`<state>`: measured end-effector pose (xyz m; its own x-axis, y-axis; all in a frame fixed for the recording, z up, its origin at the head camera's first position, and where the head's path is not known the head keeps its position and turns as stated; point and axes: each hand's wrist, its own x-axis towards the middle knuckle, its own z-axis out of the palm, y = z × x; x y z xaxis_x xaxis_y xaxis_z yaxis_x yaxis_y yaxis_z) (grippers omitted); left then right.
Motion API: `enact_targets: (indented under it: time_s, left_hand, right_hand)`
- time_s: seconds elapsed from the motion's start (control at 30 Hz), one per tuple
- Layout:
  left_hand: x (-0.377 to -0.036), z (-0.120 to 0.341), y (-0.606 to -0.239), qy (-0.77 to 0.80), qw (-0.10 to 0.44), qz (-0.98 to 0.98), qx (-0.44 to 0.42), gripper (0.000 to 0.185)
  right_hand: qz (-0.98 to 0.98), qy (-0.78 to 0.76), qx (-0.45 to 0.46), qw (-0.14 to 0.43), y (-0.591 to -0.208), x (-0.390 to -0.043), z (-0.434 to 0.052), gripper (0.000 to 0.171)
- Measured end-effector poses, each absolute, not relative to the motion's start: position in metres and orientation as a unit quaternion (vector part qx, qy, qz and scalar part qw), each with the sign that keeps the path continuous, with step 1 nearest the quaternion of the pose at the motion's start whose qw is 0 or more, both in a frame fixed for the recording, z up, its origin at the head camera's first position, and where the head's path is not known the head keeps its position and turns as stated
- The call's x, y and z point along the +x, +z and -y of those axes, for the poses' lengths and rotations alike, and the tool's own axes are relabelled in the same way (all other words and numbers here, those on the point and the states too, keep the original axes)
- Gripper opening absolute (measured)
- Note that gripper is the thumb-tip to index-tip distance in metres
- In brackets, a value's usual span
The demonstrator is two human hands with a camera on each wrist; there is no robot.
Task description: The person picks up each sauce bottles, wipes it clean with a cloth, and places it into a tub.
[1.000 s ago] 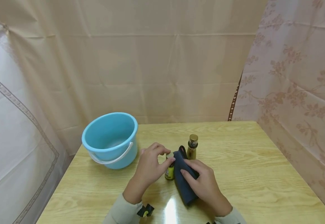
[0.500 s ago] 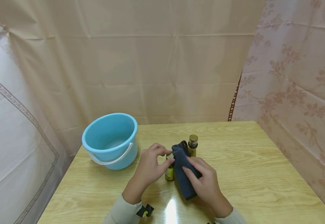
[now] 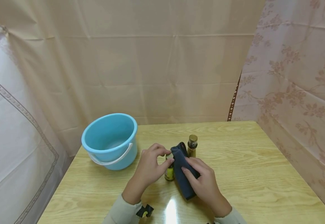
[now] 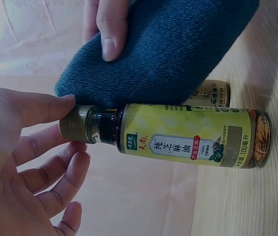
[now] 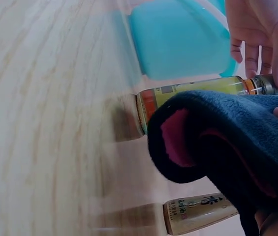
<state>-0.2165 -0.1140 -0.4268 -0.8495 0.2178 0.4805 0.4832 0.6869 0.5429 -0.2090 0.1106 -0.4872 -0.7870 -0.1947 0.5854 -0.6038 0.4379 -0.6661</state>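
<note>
My left hand (image 3: 150, 161) pinches the gold cap of a small sesame oil bottle (image 4: 188, 136) between thumb and fingertips. The bottle stands upright on the table, with a yellow-green label. My right hand (image 3: 203, 180) grips a folded dark blue cloth (image 3: 184, 174), fuzzy outside, with pink on its inner side in the right wrist view. The cloth lies right against the bottle's side, near its neck. Behind the cloth stands a second bottle (image 3: 192, 145) with a gold cap, its lower part hidden in the head view.
A light blue bucket (image 3: 134, 137) with a white handle stands on the left of the wooden table (image 3: 249, 161). A beige curtain (image 3: 162, 62) hangs behind, and a flowered curtain (image 3: 296, 93) hangs at the right.
The cloth has shifted upward along the bottle, its top end now bunched near the cap, and my right hand has moved slightly with it. The left hand stays on the cap.
</note>
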Motion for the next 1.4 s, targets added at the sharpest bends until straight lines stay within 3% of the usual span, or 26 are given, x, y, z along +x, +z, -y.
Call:
enact_targets:
  time_s: [0.7, 0.83, 1.0, 1.23, 1.4]
  left_hand:
    - [-0.215, 0.113, -0.425, -0.348, 0.186, 0.899, -0.191, 0.025]
    - [-0.214, 0.112, -0.424, -0.326, 0.199, 0.905, -0.189, 0.032]
    - [-0.214, 0.112, -0.423, -0.301, 0.222, 0.911, -0.176, 0.040]
    - [-0.215, 0.111, -0.423, -0.294, 0.230, 0.914, -0.157, 0.025]
    - [-0.213, 0.111, -0.422, -0.300, 0.230, 0.912, -0.160, 0.023]
  right_hand:
    - [0.875, 0.422, 0.201, 0.126, -0.499, -0.215, -0.112, 0.032]
    - [0.881, 0.422, 0.185, 0.107, -0.499, -0.215, -0.111, 0.032]
    - [0.882, 0.421, 0.183, 0.109, -0.499, -0.215, -0.111, 0.032]
    - [0.883, 0.420, 0.179, 0.111, -0.499, -0.215, -0.110, 0.032]
    - [0.868, 0.427, 0.200, 0.153, -0.499, -0.214, -0.111, 0.033]
